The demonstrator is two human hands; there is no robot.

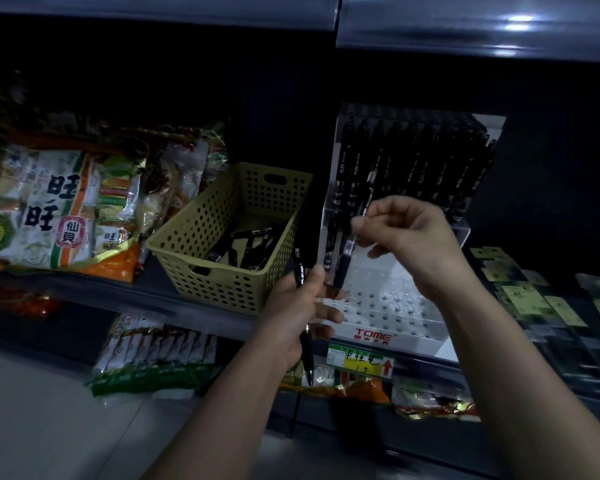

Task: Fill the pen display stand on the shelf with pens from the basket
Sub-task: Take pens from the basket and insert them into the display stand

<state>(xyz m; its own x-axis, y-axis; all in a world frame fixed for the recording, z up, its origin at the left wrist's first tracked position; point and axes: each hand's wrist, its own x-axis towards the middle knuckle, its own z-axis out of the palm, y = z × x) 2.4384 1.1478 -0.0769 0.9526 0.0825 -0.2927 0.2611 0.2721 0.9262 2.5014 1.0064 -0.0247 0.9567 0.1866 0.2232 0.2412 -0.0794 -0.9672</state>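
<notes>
Matt yellow plastic basket (222, 237) pierced with holes; clear glossy plastic pen stand (388, 306); shiny black plastic pens (413, 161); glossy foil-like snack bags (56, 209).

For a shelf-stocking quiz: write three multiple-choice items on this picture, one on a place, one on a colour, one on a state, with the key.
1. Where does the basket stand?
A. On the floor
B. Left of the pen display stand, on the same shelf
C. On top of the stand

2. What colour is the basket?
A. Red
B. Blue
C. Yellow

3. What is the right hand doing?
A. Pinching a black pen over the stand, tip down
B. Hanging open
C. Gripping a snack bag

Key: 1 B, its wall sits beside the stand's left edge. 2 C, its perforated walls are yellow. 3 A, thumb and fingers pinch the pen's upper part.
</notes>
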